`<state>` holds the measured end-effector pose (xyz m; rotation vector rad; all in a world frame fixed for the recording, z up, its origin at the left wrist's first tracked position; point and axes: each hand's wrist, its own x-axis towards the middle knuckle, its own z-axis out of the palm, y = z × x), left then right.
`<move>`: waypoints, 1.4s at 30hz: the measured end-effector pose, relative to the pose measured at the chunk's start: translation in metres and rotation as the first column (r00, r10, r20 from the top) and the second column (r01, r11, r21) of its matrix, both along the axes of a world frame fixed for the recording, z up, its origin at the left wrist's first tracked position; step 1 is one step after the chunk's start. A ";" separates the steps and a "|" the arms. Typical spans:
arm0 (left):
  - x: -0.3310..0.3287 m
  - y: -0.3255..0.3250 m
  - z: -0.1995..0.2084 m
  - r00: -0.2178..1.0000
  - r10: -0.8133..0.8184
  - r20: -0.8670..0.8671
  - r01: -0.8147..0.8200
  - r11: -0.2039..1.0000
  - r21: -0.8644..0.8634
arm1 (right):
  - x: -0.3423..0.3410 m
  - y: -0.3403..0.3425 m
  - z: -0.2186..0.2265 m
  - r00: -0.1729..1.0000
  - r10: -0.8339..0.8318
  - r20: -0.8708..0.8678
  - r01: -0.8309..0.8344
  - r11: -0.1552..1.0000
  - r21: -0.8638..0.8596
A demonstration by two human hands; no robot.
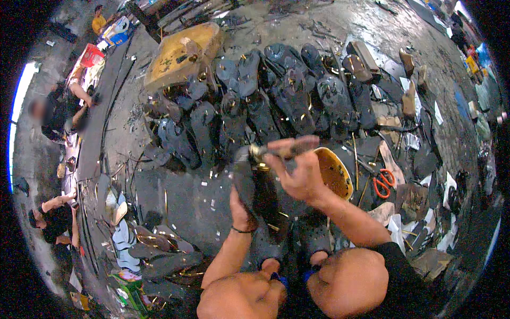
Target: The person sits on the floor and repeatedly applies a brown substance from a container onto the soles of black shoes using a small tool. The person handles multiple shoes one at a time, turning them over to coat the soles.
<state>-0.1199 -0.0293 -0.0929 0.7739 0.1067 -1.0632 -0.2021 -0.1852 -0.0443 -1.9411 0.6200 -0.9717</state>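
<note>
My left hand (240, 211), with a dark band at the wrist, is closed on a black sandal sole (244, 178), held upright in front of my knees. My right hand (302, 173) is closed around a tool with a brown handle (303, 146). The tool's pale end touches or nearly touches the upper part of the sole; blur hides its exact kind. Just beyond the two hands lie rows of dark sandals (232, 114), many with straps. Beside my right hand sits a yellow-rimmed tub (336, 175) with dark specks inside.
Orange-handled scissors (383, 184) lie to the right among scraps. Wooden shoe lasts (408, 99) rest at the far right, a yellow crusted block (183, 53) at the far left. Pale-blue soles (125, 244) are stacked at left. Other people (56, 220) sit along the left side.
</note>
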 end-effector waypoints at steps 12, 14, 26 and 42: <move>-0.002 -0.014 0.011 0.902 0.100 0.419 -0.197 0.961 0.196 | -0.017 0.016 -0.013 0.997 0.006 0.078 -0.005 1.000 -0.003; 0.003 -0.005 0.012 0.948 0.207 0.243 -0.225 0.973 0.048 | -0.013 0.004 -0.020 0.997 -0.063 -0.048 0.075 0.948 0.309; -0.028 0.127 0.001 0.918 -0.194 -0.344 0.296 0.916 0.272 | -0.032 0.015 -0.006 0.984 -0.020 0.176 -0.120 0.653 0.748; 0.048 -0.001 0.044 0.975 0.170 0.143 -0.165 0.985 -0.050 | 0.010 0.023 0.018 0.934 0.194 -0.299 -0.064 0.917 0.394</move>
